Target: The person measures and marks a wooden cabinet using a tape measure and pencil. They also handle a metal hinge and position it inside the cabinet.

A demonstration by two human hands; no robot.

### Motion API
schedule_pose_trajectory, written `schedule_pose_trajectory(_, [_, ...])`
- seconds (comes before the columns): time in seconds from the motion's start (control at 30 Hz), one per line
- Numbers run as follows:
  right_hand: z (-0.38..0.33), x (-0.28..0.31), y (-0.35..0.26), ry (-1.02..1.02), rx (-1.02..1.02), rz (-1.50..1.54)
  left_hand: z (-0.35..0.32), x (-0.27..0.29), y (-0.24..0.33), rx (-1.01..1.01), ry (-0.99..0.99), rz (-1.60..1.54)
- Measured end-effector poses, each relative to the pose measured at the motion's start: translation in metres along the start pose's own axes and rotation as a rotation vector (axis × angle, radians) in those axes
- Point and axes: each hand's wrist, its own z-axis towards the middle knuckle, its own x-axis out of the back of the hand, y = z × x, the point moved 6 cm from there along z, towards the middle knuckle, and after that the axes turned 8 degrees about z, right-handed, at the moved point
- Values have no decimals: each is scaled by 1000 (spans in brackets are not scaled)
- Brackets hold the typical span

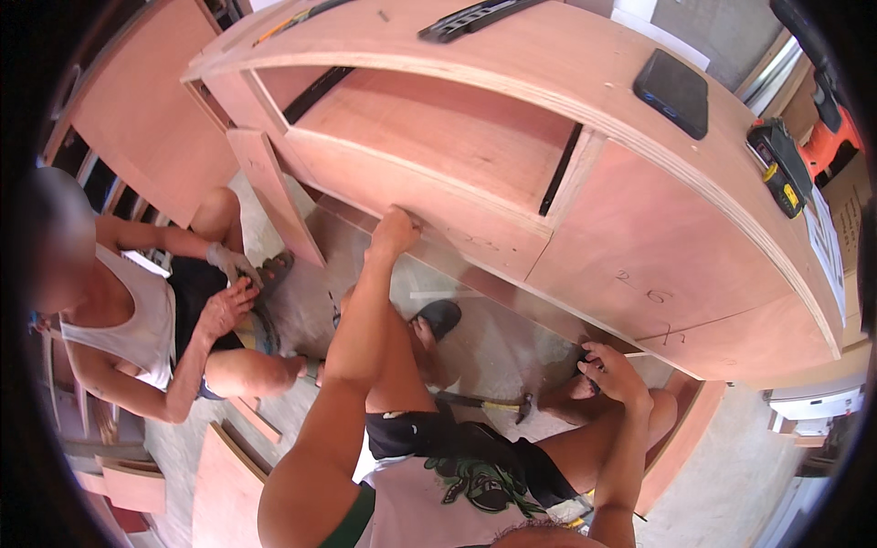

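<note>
A wooden desk or cabinet [639, 100] with a curved top stands before me. Its open bay has a black slide rail [562, 171] on either inner side. My left hand [395, 232] is closed at the lower edge of the drawer front [365, 187], below that bay; its fingertips are partly hidden. Near the bottom edge of the right-hand front panel [676, 228], which bears pencil marks, is my right hand [619, 374]. Its thumb and fingers are bent and apart, with nothing visible between them.
Atop the cabinet lie a black phone [671, 93], black drawer slides [475, 16] and a cordless drill [827, 132]. A hammer [484, 402] rests on the floor between my legs. Another person [128, 320] sits at left, near a leaning board [274, 196].
</note>
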Motion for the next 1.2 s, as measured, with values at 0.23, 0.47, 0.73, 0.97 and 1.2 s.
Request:
schedule_pose_trajectory(0.23, [-16, 10, 2, 82, 12, -96, -7, 13, 15, 115, -15, 13])
schedule_pose_trajectory(0.47, [-30, 14, 15, 74, 1, -87, -11, 10, 14, 161, -33, 7])
schedule_pose_trajectory(0.73, [-29, 8, 55, 82, -51, 18, -14, 11, 14, 121, -30, -28])
schedule_pose_trajectory(0.97, [-18, 6, 40, 66, 54, -26, -14, 11, 13, 92, -31, -46])
schedule_pose_trajectory(1.2, [-3, 0, 16, 19, 50, -38, -14, 6, 4, 31, -24, -58])
